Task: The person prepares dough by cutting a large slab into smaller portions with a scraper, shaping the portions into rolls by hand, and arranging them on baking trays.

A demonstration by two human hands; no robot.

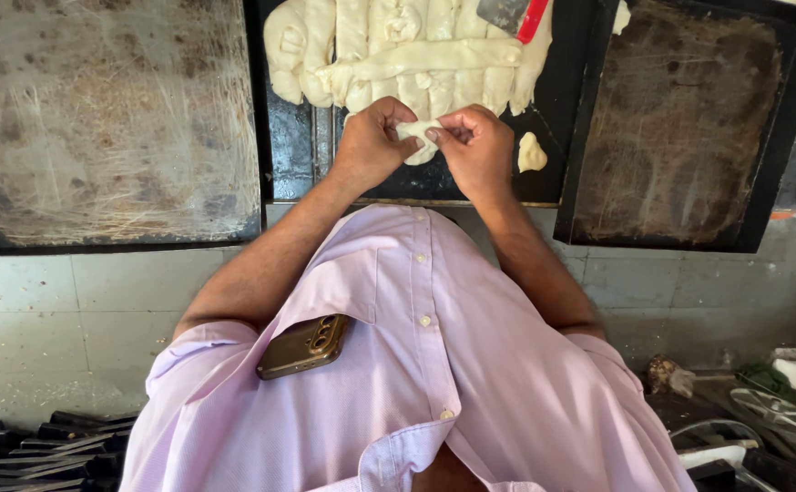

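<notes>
Dough is what both hands are busy with: a small pale dough piece [419, 137] is pinched between the left hand [372, 141] and the right hand [476, 146], which meet over the near edge of the middle tray [562, 100]. The thumbs and forefingers of each hand are closed on the lump from either side, so it hangs in the air just above the tray rather than resting on it, a grip that looks suited to stretching or folding it.

Behind the hands, a mass of dough strips [398, 50] lies in rows on that same dark tray, close enough to pull from. A scraper with a red handle [518, 16] rests on top of the strips at the far edge. One small dough bit [531, 153] sits alone on the tray just to the right of the right hand.

A floured, scratched baking tray [107, 118] lies to the left, and a dark greased tray [680, 118] to the right, both bare. A phone [304, 345] juts from the pocket of the lilac shirt [471, 364].
</notes>
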